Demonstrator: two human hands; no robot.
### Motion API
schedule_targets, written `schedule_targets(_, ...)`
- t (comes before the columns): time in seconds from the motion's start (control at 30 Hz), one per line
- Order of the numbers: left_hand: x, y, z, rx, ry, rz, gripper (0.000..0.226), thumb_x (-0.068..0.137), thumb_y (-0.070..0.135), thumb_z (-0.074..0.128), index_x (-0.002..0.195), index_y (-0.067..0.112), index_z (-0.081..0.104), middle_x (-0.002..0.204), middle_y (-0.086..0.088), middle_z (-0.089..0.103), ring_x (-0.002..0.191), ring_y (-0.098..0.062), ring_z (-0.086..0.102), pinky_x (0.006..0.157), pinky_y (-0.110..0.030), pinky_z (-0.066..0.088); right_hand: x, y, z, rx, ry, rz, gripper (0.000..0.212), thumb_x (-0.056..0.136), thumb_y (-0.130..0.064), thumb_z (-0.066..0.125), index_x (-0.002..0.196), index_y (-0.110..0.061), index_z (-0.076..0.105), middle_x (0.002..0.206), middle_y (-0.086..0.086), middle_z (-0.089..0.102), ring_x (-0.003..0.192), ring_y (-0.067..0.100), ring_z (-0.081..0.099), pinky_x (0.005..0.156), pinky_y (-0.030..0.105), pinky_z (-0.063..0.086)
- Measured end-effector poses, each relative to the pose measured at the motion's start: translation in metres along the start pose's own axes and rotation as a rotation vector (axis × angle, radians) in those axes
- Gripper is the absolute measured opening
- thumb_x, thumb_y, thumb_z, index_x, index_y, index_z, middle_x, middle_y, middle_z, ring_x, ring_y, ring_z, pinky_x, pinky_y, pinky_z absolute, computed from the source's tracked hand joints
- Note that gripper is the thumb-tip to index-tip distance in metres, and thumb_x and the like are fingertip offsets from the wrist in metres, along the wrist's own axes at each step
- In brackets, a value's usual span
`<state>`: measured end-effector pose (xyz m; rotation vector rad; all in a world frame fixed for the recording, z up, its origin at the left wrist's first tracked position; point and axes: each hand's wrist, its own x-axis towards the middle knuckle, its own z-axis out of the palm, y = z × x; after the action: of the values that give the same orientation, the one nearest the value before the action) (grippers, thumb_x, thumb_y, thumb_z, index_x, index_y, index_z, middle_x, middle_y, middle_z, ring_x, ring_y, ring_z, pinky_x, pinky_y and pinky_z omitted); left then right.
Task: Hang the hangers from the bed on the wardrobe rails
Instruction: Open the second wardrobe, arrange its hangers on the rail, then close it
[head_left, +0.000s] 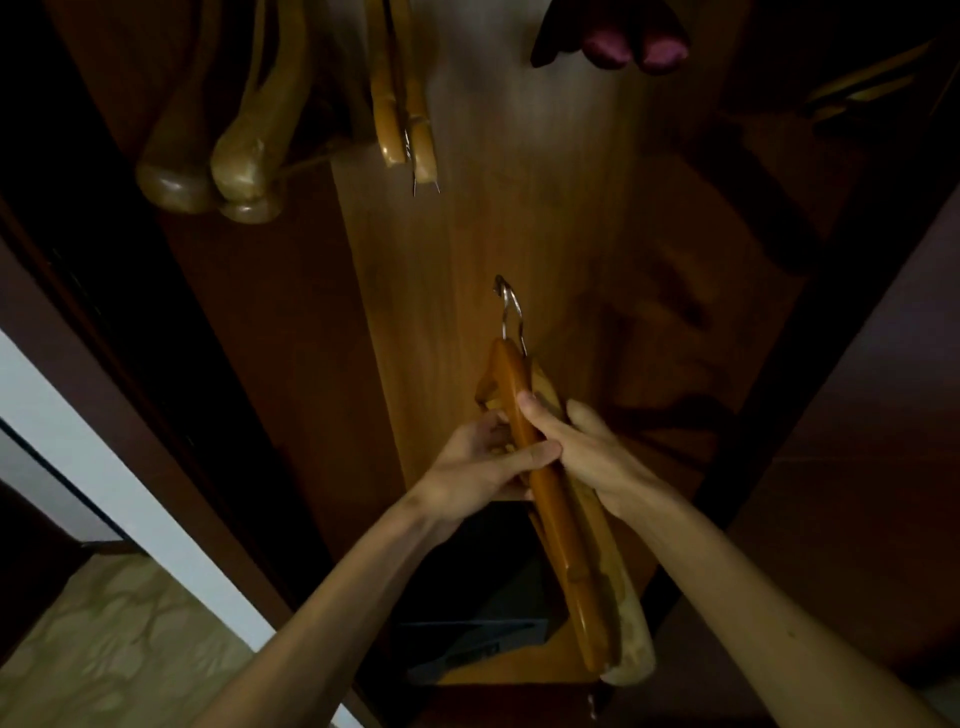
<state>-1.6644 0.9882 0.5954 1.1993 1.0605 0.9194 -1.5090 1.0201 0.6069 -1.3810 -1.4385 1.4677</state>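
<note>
From the head camera, both bare hands meet in front of an open wardrobe, holding a small bundle of wooden hangers edge-on to the lens. The left hand wraps the bundle from the left, its thumb laid across the orange-brown top hanger and its fingers curled behind, mostly hidden by the wood. The right hand grips from the other side, thumb pressed on the top edge, fingers tucked out of sight around the paler hanger beneath. How many hangers make up the bundle is hard to say; at least two show, a darker one over a lighter one. Their metal hooks point up and away into the wardrobe, overlapping so that they read almost as one.

The bundle hangs in the air, well below the rail, which lies beyond the top edge of the frame. Already up there are two thick-shouldered hangers at upper left and a thinner pair just right of them, all cut off at the top. A dark shape with purplish ends at upper right is too dim to identify. The wardrobe's back panel is lit in the centre; its sides sink into shadow. A dark box sits low inside, partly covered by the forearms. Pale patterned floor shows at lower left.
</note>
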Motion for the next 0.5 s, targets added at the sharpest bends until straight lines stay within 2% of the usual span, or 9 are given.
schedule_targets(0.07,-0.005,0.005,0.000,0.034,0.031,-0.011,0.037,0.092,0.019,0.071,0.125,0.007,0.060,0.112,-0.008,0.074,0.099,-0.021,0.074,0.079,-0.030,0.060,-0.003,0.003,-0.004,-0.029,-0.042,-0.041,0.033,0.094,-0.050,0.061,0.117,-0.027,0.064,0.109,-0.004,0.071,0.090,0.010,0.071,0.077,0.034,0.061)
schedule_targets(0.1,-0.007,0.007,-0.001,0.057,0.057,-0.016,0.031,0.092,0.019,0.070,0.121,0.007,0.063,0.105,-0.002,0.076,0.095,-0.016,0.074,0.075,-0.027,0.060,-0.004,0.005,-0.006,-0.060,-0.036,-0.057,0.029,0.095,-0.048,0.061,0.114,-0.027,0.065,0.102,-0.005,0.072,0.085,0.007,0.070,0.077,0.031,0.058)
schedule_targets(0.13,-0.009,0.011,-0.001,0.079,0.091,-0.025,0.026,0.092,0.020,0.069,0.115,0.008,0.065,0.096,0.003,0.076,0.091,-0.012,0.074,0.073,-0.026,0.060,-0.006,0.004,-0.008,-0.085,-0.012,-0.058,0.025,0.095,-0.047,0.060,0.110,-0.027,0.066,0.092,-0.004,0.070,0.074,0.006,0.067,0.071,0.027,0.056)
schedule_targets(0.17,-0.010,0.015,-0.002,0.095,0.134,-0.043,0.023,0.091,0.022,0.070,0.109,0.010,0.066,0.088,0.005,0.075,0.089,-0.013,0.073,0.075,-0.031,0.061,-0.008,0.000,-0.011,-0.118,0.022,-0.048,0.023,0.095,-0.048,0.060,0.104,-0.027,0.064,0.082,-0.002,0.067,0.064,0.007,0.062,0.064,0.026,0.053)
schedule_targets(0.23,-0.009,0.028,-0.002,0.103,0.214,-0.089,0.022,0.087,0.028,0.071,0.105,0.016,0.067,0.087,0.000,0.071,0.090,-0.020,0.068,0.092,-0.045,0.058,-0.010,-0.011,-0.018,-0.192,0.088,-0.052,0.028,0.094,-0.052,0.059,0.095,-0.024,0.062,0.074,-0.002,0.063,0.058,0.010,0.059,0.061,0.029,0.050)
schedule_targets(0.33,-0.004,0.060,0.004,0.048,0.246,-0.080,0.017,0.090,0.030,0.068,0.103,0.018,0.067,0.082,0.000,0.073,0.085,-0.015,0.066,0.098,-0.045,0.053,-0.013,-0.040,-0.029,-0.303,0.140,-0.126,0.035,0.094,-0.058,0.055,0.092,-0.023,0.060,0.083,-0.002,0.064,0.075,0.014,0.063,0.069,0.031,0.047)
schedule_targets(0.43,0.003,0.102,0.012,0.032,0.241,-0.016,0.025,0.094,0.035,0.065,0.108,0.014,0.067,0.077,0.002,0.073,0.069,-0.006,0.068,0.078,-0.033,0.055,-0.016,-0.082,-0.036,-0.421,0.233,-0.208,0.048,0.093,-0.063,0.050,0.114,-0.020,0.060,0.103,0.000,0.064,0.096,0.019,0.062,0.083,0.037,0.048)
schedule_targets(0.5,0.010,0.131,0.014,0.034,0.259,0.038,0.039,0.094,0.035,0.066,0.121,0.008,0.062,0.078,0.000,0.073,0.060,-0.002,0.068,0.064,-0.024,0.053,-0.021,-0.112,-0.039,-0.460,0.289,-0.283,0.046,0.095,-0.062,0.048,0.118,-0.022,0.056,0.101,-0.005,0.058,0.091,0.014,0.056,0.078,0.032,0.044)
